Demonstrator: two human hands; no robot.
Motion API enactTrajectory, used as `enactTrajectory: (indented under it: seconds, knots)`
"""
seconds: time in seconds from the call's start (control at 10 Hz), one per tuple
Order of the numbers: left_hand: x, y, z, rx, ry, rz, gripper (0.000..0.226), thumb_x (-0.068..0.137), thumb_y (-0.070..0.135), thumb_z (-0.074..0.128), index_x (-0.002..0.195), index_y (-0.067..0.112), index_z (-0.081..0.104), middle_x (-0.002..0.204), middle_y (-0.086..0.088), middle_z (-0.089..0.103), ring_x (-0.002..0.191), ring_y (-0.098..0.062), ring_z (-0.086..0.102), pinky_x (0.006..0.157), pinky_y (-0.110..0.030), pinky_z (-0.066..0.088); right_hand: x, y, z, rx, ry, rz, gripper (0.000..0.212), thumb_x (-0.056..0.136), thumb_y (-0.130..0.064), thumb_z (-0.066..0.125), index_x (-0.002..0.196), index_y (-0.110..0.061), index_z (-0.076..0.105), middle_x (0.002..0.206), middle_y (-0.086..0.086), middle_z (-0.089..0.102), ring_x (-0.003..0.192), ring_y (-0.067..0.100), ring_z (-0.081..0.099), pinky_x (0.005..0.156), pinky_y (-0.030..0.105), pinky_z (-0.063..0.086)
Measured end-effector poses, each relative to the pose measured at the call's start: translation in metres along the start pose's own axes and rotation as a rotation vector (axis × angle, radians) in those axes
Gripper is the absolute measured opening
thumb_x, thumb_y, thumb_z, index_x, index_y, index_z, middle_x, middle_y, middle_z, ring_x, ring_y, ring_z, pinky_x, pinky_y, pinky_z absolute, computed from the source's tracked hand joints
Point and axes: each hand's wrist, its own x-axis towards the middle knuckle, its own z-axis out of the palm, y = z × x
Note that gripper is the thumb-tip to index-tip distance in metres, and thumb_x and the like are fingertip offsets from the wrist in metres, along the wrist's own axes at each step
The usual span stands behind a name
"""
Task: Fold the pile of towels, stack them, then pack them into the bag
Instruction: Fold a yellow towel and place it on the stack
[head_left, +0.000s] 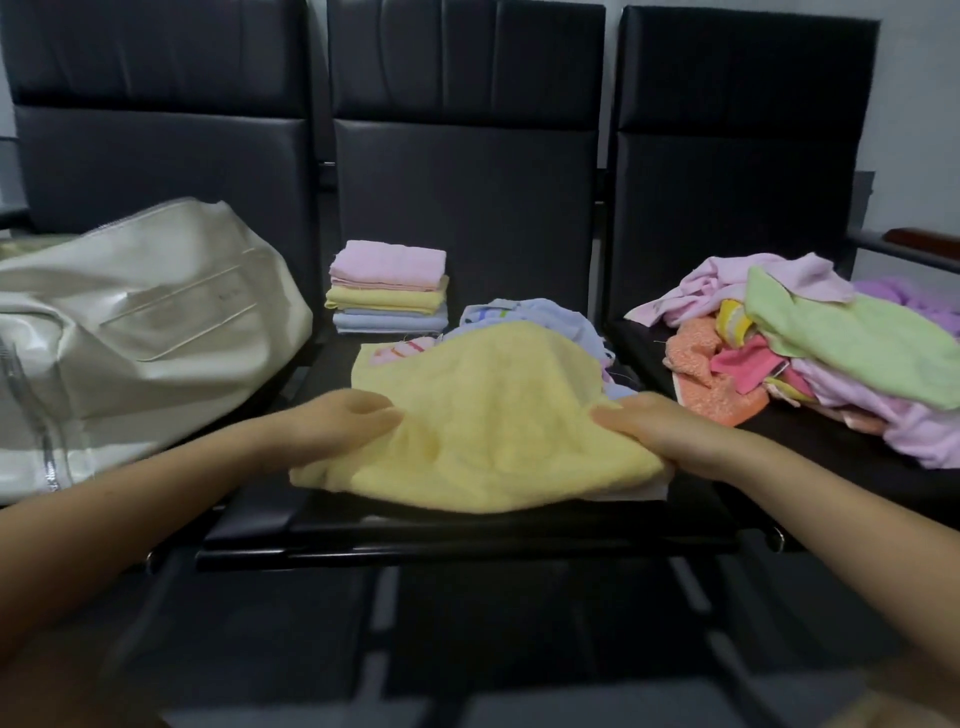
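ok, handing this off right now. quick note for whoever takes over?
Left hand and right hand each grip a side of the yellow towel, spread on the middle seat, not yet folded.
Done: a small folded stack at the back of that seat.
Left: this towel, a few loose ones behind it, and the unfolded pile on the right seat.
Bag lies on the left seat; nothing visibly packed yet.
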Motion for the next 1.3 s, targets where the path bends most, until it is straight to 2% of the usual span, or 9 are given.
enactTrajectory:
  seconds: [0.2, 0.3, 0.4, 0.6, 0.7, 0.8, 1.0, 1.1, 1.3]
  knots:
    - [0.03, -0.006, -0.035, 0.167, 0.444, 0.123, 0.027, 0.097, 0.029, 0.053, 0.078, 0.012, 0.063, 0.075, -0.001, 0.062, 0.076, -0.02, 0.054, 0.066, -0.032, 0.04, 0.031, -0.014, -0.022, 0.3, 0.346, -0.101, 0.016, 0.099, -0.023, 0.05, 0.103, -0.019, 0.065, 0.107, 0.004, 0.067, 0.1, 0.019, 0.06, 0.082, 0.03, 0.046]
    - [0.054, -0.008, -0.041, 0.132, 0.577, 0.138, 0.028, 0.099, 0.024, 0.05, 0.082, 0.004, 0.06, 0.078, -0.007, 0.062, 0.077, -0.025, 0.053, 0.067, -0.038, 0.038, 0.059, -0.023, -0.024, 0.288, 0.481, -0.086, 0.022, 0.101, -0.026, 0.046, 0.107, -0.015, 0.063, 0.109, 0.012, 0.065, 0.091, 0.02, 0.057, 0.07, 0.028, 0.044]
    - [0.081, -0.005, -0.038, 0.19, 0.667, 0.117, 0.026, 0.1, 0.021, 0.048, 0.086, 0.001, 0.057, 0.083, -0.01, 0.061, 0.078, -0.027, 0.05, 0.063, -0.037, 0.032, 0.089, -0.028, -0.022, 0.219, 0.568, -0.047, 0.036, 0.102, -0.028, 0.042, 0.115, 0.001, 0.059, 0.116, 0.022, 0.062, 0.097, 0.035, 0.058, 0.08, 0.033, 0.046]
    - [0.123, -0.027, -0.022, 0.248, 0.641, 0.005, 0.017, 0.099, 0.016, 0.039, 0.087, 0.012, 0.05, 0.08, -0.007, 0.058, 0.074, -0.026, 0.049, 0.06, -0.038, 0.037, 0.128, -0.008, 0.003, -0.045, 0.569, 0.092, 0.039, 0.103, -0.027, 0.032, 0.114, 0.001, 0.057, 0.116, 0.024, 0.06, 0.107, 0.038, 0.056, 0.082, 0.035, 0.042]
    - [0.135, -0.045, -0.003, 0.364, 0.473, -0.076, 0.021, 0.102, 0.023, 0.031, 0.096, 0.014, 0.048, 0.091, -0.004, 0.055, 0.08, -0.022, 0.045, 0.067, -0.033, 0.03, 0.143, 0.001, 0.015, -0.144, 0.515, 0.159, 0.042, 0.103, -0.032, 0.025, 0.117, -0.008, 0.057, 0.123, 0.018, 0.059, 0.104, 0.033, 0.054, 0.087, 0.036, 0.04]
    - [0.148, -0.055, -0.001, 0.391, 0.326, -0.084, 0.022, 0.103, 0.025, 0.033, 0.104, 0.016, 0.054, 0.107, -0.008, 0.062, 0.087, -0.02, 0.045, 0.073, -0.031, 0.031, 0.153, 0.001, 0.018, -0.11, 0.517, 0.19, 0.032, 0.102, -0.034, 0.025, 0.1, -0.018, 0.052, 0.107, 0.008, 0.058, 0.08, 0.02, 0.044, 0.076, 0.032, 0.03]
    - [0.15, -0.049, -0.001, 0.401, 0.487, -0.014, 0.023, 0.094, 0.018, 0.052, 0.114, 0.017, 0.061, 0.114, -0.008, 0.058, 0.104, -0.025, 0.053, 0.076, -0.036, 0.043, 0.149, 0.008, 0.01, -0.331, 0.457, 0.092, 0.038, 0.101, -0.036, 0.03, 0.106, -0.01, 0.058, 0.111, 0.014, 0.061, 0.102, 0.033, 0.056, 0.077, 0.033, 0.037]
    - [0.144, -0.024, 0.001, 0.288, 0.621, 0.068, 0.026, 0.091, 0.009, 0.051, 0.114, 0.012, 0.064, 0.112, -0.009, 0.058, 0.1, -0.027, 0.054, 0.073, -0.035, 0.042, 0.14, 0.008, 0.001, -0.148, 0.473, 0.091, 0.031, 0.096, -0.033, 0.044, 0.068, -0.019, 0.043, 0.073, 0.002, 0.05, 0.072, 0.023, 0.048, 0.058, 0.031, 0.032]
    - [0.11, 0.063, 0.038, 0.084, 0.528, 0.446, 0.034, 0.091, 0.03, 0.039, 0.111, 0.021, 0.064, 0.109, 0.001, 0.055, 0.103, -0.016, 0.05, 0.089, -0.036, 0.041, 0.117, -0.002, -0.013, 0.322, 0.41, 0.384, 0.022, 0.089, -0.028, 0.058, 0.078, -0.01, 0.053, 0.065, 0.003, 0.049, 0.054, 0.016, 0.046, 0.047, 0.025, 0.031]
